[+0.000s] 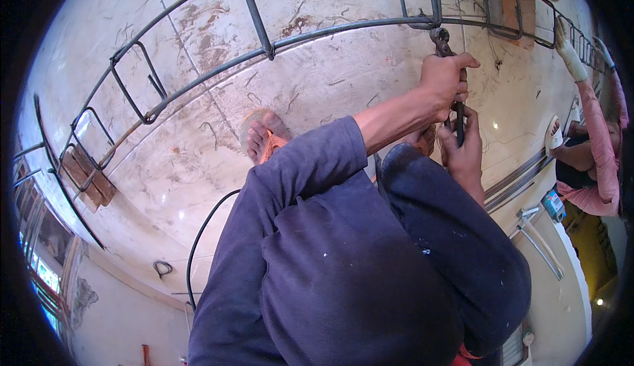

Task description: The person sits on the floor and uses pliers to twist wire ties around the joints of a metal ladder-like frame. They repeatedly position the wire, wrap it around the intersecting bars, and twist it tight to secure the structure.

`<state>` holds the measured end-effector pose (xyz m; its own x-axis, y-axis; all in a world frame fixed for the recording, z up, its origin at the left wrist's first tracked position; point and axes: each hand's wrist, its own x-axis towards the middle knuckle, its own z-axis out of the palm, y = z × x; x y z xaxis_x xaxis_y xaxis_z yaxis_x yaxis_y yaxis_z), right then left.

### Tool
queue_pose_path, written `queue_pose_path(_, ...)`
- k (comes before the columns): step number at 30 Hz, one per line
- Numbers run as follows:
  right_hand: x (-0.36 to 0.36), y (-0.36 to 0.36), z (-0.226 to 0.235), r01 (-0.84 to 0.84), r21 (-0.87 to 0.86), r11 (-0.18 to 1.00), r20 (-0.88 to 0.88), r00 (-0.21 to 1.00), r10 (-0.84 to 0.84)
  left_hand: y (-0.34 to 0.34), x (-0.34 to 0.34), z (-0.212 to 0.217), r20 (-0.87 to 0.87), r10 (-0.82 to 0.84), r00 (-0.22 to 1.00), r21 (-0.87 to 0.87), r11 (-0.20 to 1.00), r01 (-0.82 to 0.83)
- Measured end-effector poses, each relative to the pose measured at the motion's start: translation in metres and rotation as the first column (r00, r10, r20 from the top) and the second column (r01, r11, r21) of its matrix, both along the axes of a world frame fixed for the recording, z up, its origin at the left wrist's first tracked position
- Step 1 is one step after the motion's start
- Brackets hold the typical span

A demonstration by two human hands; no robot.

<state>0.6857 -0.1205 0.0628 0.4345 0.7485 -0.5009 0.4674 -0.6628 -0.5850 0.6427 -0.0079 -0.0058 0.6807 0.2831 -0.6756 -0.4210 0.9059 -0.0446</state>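
Both of my hands grip a pair of dark metal pincers (442, 40), held upright in front of my knees. My left hand (444, 83) wraps around the pincers just below the head. Lower down, my right hand (466, 153) closes on the handle ends. The jaws are right beside a bar crossing, where a bent steel stirrup (436, 4) meets the long steel bar (350, 30) of a rebar cage. Whether the jaws bite on tie wire there is too small to tell.
Brick blocks (92, 176) prop the cage at the left, and another brick (514, 12) lies at the far right. A co-worker in pink sleeves (598, 128) and white gloves (569, 52) sits at the right. Steel rods (518, 180) and wire scraps lie on the tiles.
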Motion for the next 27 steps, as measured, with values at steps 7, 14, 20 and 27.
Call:
queue_pose_path(7, 0.002, -0.017, -0.017, -0.273, -0.132, 0.953, 0.558, 0.774, 0.299, -0.005, 0.017, -0.001, -0.222, 0.043, 0.974, 0.083, 0.996, -0.025)
queue_pose_path(14, 0.004, -0.021, -0.029, -0.266, -0.02, 0.964, 0.477, 0.844, 0.243, -0.015, 0.027, -0.017, -0.405, 0.003, 0.914, 0.186, 0.979, 0.079)
queue_pose_path(20, 0.002, -0.019, -0.03, -0.352, 0.052, 0.935, 0.523, 0.807, 0.275, -0.008, 0.013, -0.001, -0.479, -0.074, 0.875, 0.222, 0.954, 0.202)
queue_pose_path(27, 0.005, 0.003, 0.005, 0.227, -0.256, 0.94, -0.482, 0.813, -0.328, 0.009, -0.031, 0.005, -0.374, -0.34, 0.863, 0.384, 0.79, 0.478)
